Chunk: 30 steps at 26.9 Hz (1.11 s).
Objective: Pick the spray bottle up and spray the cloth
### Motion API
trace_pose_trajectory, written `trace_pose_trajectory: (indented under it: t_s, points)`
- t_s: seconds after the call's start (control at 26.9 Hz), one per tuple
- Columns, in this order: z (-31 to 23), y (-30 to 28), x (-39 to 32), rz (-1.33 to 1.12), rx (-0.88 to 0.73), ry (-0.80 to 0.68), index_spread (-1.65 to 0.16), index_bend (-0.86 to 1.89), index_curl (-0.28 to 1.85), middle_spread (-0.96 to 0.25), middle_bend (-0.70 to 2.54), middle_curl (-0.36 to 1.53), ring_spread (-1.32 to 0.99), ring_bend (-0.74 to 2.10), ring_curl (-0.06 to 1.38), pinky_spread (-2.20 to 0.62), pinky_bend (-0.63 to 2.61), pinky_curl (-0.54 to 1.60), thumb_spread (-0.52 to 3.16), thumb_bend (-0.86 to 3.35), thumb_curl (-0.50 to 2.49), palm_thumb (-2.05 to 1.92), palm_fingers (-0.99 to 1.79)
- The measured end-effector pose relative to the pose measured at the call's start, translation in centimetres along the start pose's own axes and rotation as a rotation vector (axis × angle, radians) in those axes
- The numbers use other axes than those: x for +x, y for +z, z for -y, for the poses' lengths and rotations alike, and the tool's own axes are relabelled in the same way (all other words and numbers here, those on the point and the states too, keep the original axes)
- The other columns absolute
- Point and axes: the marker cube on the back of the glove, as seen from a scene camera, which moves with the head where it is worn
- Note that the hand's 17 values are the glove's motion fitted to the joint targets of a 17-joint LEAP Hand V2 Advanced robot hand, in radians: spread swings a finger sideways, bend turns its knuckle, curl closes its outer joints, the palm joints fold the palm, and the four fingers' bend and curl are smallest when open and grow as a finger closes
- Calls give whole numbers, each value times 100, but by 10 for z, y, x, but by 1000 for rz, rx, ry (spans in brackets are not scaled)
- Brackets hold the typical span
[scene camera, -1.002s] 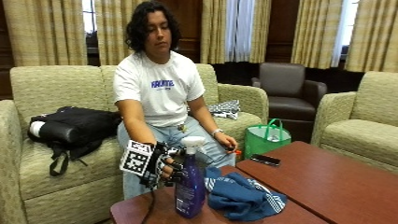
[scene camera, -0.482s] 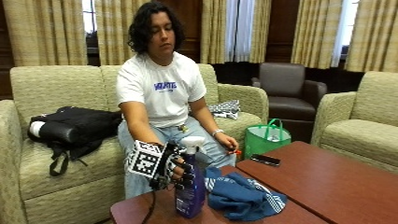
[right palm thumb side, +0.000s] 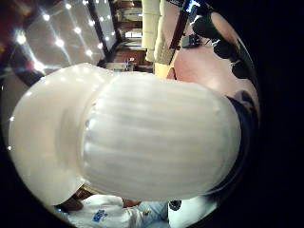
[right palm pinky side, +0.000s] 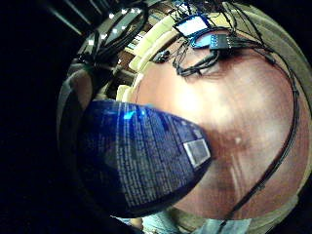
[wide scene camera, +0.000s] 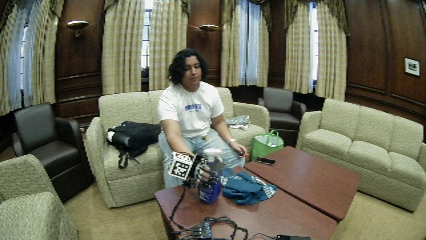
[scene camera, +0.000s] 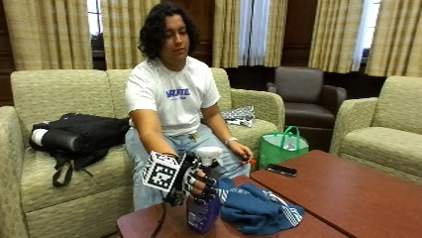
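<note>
Since the earlier frame my gloved right hand point(scene camera: 196, 181) has closed in around the spray bottle point(scene camera: 204, 210), fingers now curled round its neck under the white spray head point(scene camera: 210, 154); it seems to stand on the wooden table point(scene camera: 369, 193). My worry: the nozzle may point away from the blue cloth point(scene camera: 258, 210) lying just beside the bottle, so I'd spray the table. The bare hand point(scene camera: 241, 152) rests apart, near the knee.
</note>
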Motion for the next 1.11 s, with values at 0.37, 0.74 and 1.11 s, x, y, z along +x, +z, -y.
trace_pose_trajectory:
  t_s: [0.37, 0.74, 1.11]
  points:
    - [10, 12, -3, 13, 49, 20, -38, 11, 24, -18, 27, 43, -19, 59, 40, 4, 25, 36, 90, -4, 36, 59, 80]
    - [14, 16, -10, 47, 94, 7, -34, 29, 31, -20, 38, 45, -20, 47, 35, 3, 7, 29, 92, 1, 37, 65, 105]
    - [-1, 12, -19, 69, 244, -114, -29, 36, 41, -20, 46, 49, -23, 45, 37, -14, 27, 32, 69, 3, 50, 86, 137]
